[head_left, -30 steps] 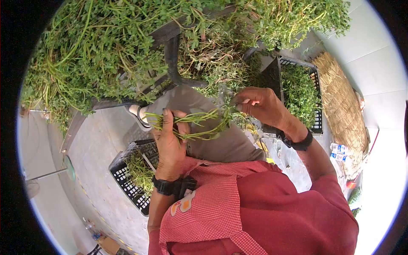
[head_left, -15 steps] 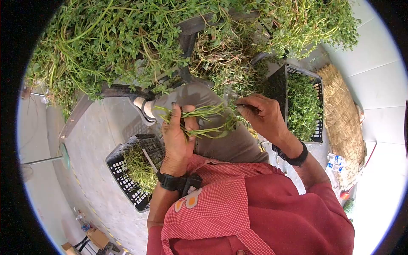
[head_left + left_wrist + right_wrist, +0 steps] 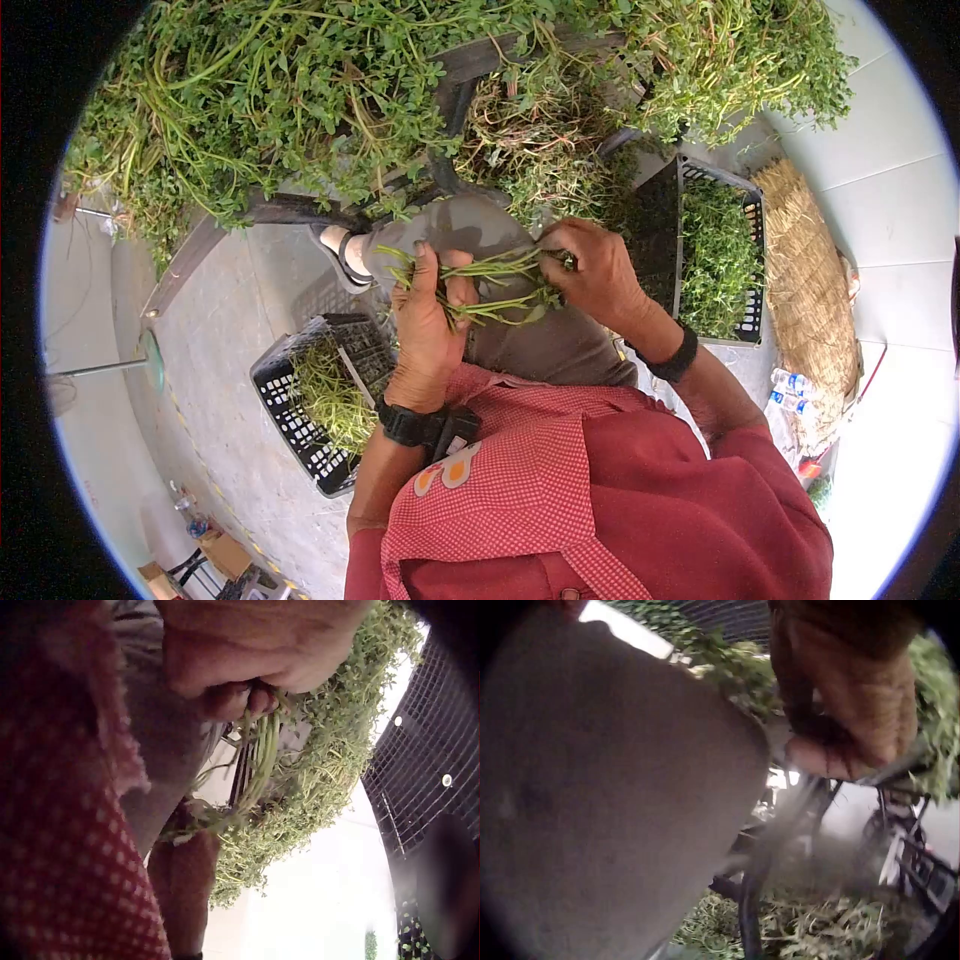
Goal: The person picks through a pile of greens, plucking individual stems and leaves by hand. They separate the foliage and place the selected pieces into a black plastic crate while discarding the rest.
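In the head view the left hand [image 3: 428, 335] grips a small bunch of leafy green stems [image 3: 492, 268], held sideways over the lap between thumb and fingers. The stems [image 3: 264, 754] hang out past the curled fingers in the left wrist view. At the bunch's leafy end is the right hand [image 3: 597, 280], its thumb and fingertips pinching the tips. The right wrist view has the right hand [image 3: 855, 705] with fingers bent inward; what lies between them is mostly hidden. A large heap of the same greens [image 3: 270, 110] lies in front on a dark-framed stand.
A black crate [image 3: 752, 215] of leafy greens stands to the right, beside a rolled straw mat [image 3: 805, 290]. Another black crate [image 3: 290, 420] with stems sits at the left on the floor. Paler, tangled stems [image 3: 540, 130] lie beneath the stand, beyond the knee [image 3: 470, 225].
The right hand has come left and closed its fingers at the leafy end of the stems. The left hand keeps its grip and has shifted slightly right in view.
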The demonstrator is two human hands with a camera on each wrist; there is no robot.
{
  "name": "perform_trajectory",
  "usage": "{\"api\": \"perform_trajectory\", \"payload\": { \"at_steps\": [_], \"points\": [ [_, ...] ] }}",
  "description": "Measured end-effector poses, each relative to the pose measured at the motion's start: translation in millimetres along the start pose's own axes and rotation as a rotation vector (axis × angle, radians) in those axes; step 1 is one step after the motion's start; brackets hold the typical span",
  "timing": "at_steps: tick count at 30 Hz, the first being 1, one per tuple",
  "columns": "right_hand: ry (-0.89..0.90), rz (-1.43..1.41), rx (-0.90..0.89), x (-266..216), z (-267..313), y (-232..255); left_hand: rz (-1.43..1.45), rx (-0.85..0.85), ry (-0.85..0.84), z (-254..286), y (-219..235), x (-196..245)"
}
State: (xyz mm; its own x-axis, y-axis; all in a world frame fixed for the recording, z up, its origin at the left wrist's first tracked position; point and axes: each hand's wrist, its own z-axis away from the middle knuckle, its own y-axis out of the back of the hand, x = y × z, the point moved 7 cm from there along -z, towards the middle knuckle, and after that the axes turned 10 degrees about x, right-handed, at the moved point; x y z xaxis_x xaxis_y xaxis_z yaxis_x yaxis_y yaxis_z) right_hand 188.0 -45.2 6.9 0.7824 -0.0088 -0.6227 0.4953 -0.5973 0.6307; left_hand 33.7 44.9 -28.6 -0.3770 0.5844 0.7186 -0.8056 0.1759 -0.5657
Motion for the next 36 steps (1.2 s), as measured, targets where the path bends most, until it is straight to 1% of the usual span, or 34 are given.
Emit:
{"api": "perform_trajectory", "payload": {
  "at_steps": [1,2,3,4,6,7,9,10,11,13,14,16,17,19,20,22,23,25,26,28,29,31,32,33,35,36],
  "points": [
    [0.001,0.001,-0.001,12,3,-3,0.021,-0.028,-0.013,0,-1,1],
    [-0.318,-0.074,-0.036,51,11,-8,0.022,-0.027,-0.014,0,-1,1],
    [-0.636,-0.148,-0.072,72,16,-9,0.034,-0.024,-0.021,1,-1,2],
    [-0.631,-0.150,-0.074,75,12,-4,0.045,-0.022,-0.031,0,-1,4],
    [-1.021,-1.061,0.187,81,16,1,0.022,0.012,-0.032,0,0,5],
    [-1.022,-1.061,0.185,78,14,5,-0.001,0.039,-0.029,0,1,5],
    [-0.883,-1.239,0.132,65,7,14,-0.003,0.024,-0.017,-1,-2,4],
    [-0.838,-1.354,0.036,61,5,12,-0.005,0.009,-0.008,-2,-4,4],
    [-0.837,-1.353,0.036,61,5,14,-0.004,0.008,-0.009,-2,-4,3],
    [-0.836,-1.551,-0.184,37,-1,7,-0.044,0.009,-0.035,-3,-1,5],
    [-0.835,-1.554,-0.192,26,0,6,-0.043,0.014,-0.041,-3,1,5],
    [-0.514,-0.721,-0.081,-8,-10,12,-0.044,-0.004,-0.042,-4,0,4],
    [-0.514,-0.722,-0.079,-12,-11,4,-0.045,-0.005,-0.042,-3,-1,5],
    [-0.181,-0.349,-0.054,-28,-13,-3,-0.078,0.000,-0.048,-1,-4,6],
    [-0.180,-0.347,-0.052,-25,-13,-9,-0.077,-0.003,-0.048,-1,-5,5],
    [-0.157,-0.234,-0.102,-18,-11,-25,-0.130,0.023,-0.068,0,-2,5],
    [-0.153,-0.234,-0.103,-13,-9,-29,-0.129,0.024,-0.072,0,-1,6],
    [-0.374,-0.627,0.150,7,-5,-16,-0.072,0.051,0.000,2,2,2],
    [-0.376,-0.625,0.149,15,-6,-8,-0.071,0.051,0.002,1,4,1],
    [-0.927,-1.350,0.167,43,-3,-5,0.041,0.040,0.029,-4,7,1],
    [-0.925,-1.346,0.165,44,-2,3,0.045,0.038,0.028,-5,8,1],
    [-0.855,-0.976,-0.001,32,2,12,0.071,0.017,0.057,-5,7,-1],
    [-0.934,-0.946,0.028,23,5,11,0.073,0.016,0.056,-5,6,-1],
    [-0.935,-0.946,0.027,20,6,13,0.087,0.005,0.058,-5,5,-1],
    [-0.932,-0.934,-0.184,11,10,3,0.098,-0.004,0.055,-4,4,1],
    [-0.930,-0.938,-0.185,11,11,2,0.131,-0.010,0.075,-4,4,1]
  ]
}}
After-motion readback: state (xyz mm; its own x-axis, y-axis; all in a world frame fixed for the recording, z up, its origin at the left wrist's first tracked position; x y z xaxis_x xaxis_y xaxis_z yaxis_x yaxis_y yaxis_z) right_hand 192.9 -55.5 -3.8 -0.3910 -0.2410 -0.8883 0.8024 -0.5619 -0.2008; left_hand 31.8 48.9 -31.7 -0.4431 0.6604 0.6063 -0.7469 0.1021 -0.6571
